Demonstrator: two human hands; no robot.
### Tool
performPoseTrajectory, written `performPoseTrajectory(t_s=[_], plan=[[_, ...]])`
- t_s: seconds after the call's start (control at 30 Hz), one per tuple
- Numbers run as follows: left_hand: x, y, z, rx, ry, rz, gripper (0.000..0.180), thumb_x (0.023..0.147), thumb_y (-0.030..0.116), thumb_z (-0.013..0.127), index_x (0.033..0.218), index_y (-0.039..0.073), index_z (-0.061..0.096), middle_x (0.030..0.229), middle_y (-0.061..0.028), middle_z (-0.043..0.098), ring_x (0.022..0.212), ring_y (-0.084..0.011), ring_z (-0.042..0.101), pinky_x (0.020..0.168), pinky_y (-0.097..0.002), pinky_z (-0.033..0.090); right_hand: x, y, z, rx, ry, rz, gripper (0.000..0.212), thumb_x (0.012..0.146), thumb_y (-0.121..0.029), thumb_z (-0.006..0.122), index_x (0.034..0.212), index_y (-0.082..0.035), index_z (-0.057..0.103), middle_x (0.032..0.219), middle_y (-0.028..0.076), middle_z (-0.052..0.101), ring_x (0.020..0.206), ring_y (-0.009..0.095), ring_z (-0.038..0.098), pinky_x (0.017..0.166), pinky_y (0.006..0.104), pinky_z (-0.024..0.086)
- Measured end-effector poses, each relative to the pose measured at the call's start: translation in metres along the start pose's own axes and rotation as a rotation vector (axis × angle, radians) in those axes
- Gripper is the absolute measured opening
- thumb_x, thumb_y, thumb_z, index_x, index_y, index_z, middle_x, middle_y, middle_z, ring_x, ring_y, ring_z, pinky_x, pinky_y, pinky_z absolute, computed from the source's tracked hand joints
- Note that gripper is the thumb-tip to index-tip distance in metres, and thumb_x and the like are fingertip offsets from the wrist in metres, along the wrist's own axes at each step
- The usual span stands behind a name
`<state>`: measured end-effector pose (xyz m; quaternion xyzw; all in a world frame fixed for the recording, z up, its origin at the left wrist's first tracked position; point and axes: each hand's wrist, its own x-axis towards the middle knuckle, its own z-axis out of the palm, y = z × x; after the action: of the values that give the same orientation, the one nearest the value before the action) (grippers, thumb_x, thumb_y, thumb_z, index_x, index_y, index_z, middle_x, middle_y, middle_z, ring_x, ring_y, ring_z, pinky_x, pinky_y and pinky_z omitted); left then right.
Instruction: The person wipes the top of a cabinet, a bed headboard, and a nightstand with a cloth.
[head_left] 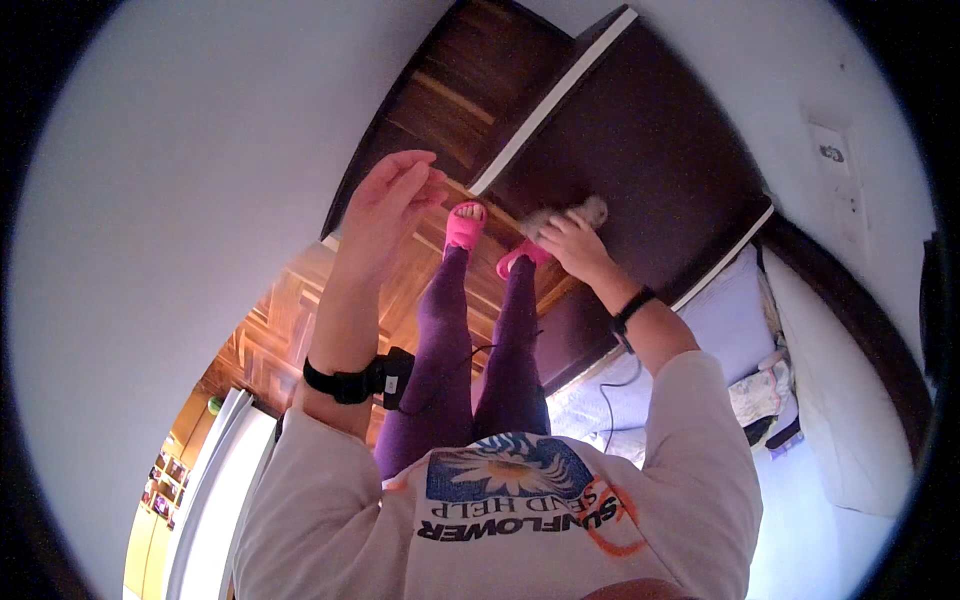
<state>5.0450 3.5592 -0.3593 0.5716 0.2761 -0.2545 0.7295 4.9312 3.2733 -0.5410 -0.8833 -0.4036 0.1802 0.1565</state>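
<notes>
My right hand [573, 242] is closed on a crumpled greyish-white cloth [594, 211] and presses it against a dark brown panel [640, 130]. Part of the cloth sticks out on both sides of the fingers. My left hand [398, 190] is raised beside the pale wall, with its fingers loosely bent and apart and nothing in it. It is nearest to the left end of a white edge strip [555, 100] that runs along the dark panel.
Parquet floor [290, 310] lies under my pink slippers [464, 228]. A bed with a pale lilac cover [715, 285] stands at the right. A wall socket [831, 150] is at the upper right. Thin black cables [610, 400] hang from the wrist bands. A white door [215, 490] is at the lower left.
</notes>
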Motion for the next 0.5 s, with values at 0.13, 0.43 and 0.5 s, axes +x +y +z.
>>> performPoseTrajectory(t_s=[0.13,0.43,0.5], plan=[[-0.001,0.012,-0.014,0.001,0.050,0.031,0.023,0.092,0.019,0.052,0.109,0.004,0.057,0.095,-0.0068,0.061,0.084,-0.0144,0.059,0.079,-0.0281,0.049,-0.104,0.004,0.013,-0.173,-0.217,-0.072,0.028,0.080,-0.020,0.049,0.102,-0.013,0.064,0.112,-0.002,0.055,0.114,0.017,0.043,0.104,0.0386,0.028],[-0.009,-0.010,-0.057,-0.086,0.072,-0.041,0.022,0.092,0.018,0.053,0.107,0.003,0.056,0.094,-0.0065,0.061,0.082,-0.0143,0.059,0.077,-0.0282,0.049,-0.016,0.069,-0.102,0.238,0.250,0.659,0.022,0.082,-0.007,0.053,0.102,-0.004,0.060,0.113,0.017,0.054,0.106,0.036,0.050,0.094,0.0426,0.040],[-0.008,-0.016,-0.058,-0.091,0.061,-0.026,0.022,0.092,0.018,0.052,0.108,0.003,0.056,0.094,-0.0067,0.061,0.082,-0.0143,0.059,0.077,-0.0282,0.049,0.045,0.138,-0.125,0.134,0.558,0.542,0.026,0.081,-0.008,0.057,0.107,-0.006,0.059,0.118,0.016,0.054,0.110,0.036,0.049,0.098,0.0420,0.037]])
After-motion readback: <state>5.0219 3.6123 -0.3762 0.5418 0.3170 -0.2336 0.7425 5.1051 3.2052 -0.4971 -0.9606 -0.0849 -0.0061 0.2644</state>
